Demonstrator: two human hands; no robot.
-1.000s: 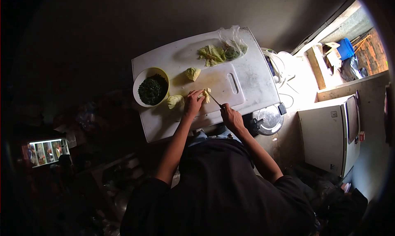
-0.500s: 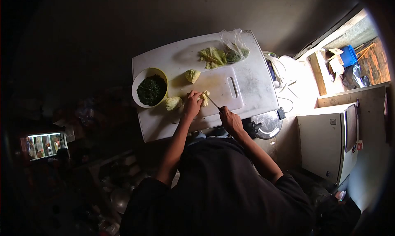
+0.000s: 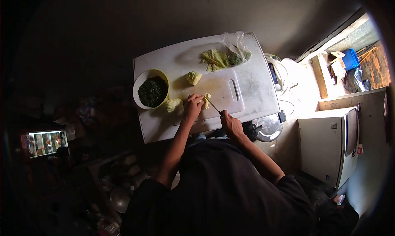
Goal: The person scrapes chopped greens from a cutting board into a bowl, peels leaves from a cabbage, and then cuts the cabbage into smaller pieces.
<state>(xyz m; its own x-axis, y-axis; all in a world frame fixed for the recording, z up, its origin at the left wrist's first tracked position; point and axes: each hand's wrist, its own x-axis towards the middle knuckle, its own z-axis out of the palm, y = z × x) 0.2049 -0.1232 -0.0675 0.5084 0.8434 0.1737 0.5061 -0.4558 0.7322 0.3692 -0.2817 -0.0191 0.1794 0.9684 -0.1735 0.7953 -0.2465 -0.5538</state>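
On the white cutting board, my left hand presses a pale yellow-green cabbage piece, its fingers bent over it. My right hand is wrapped round the handle of a knife, whose blade reaches up and left to that piece. One cabbage chunk rests at the board's upper left. Another chunk sits just left of my left hand. Farther left stands a bowl with a yellow-green rim, holding chopped dark green leaves.
Loose cabbage leaves and a clear plastic bag with greens lie at the back of the white table. A round pot with a shiny lid is beyond the table's right edge. A white fridge stands farther right.
The view has shifted slightly. The knife blade and my right hand have moved a little lower against the cabbage piece, which looks smaller beside my left fingers.
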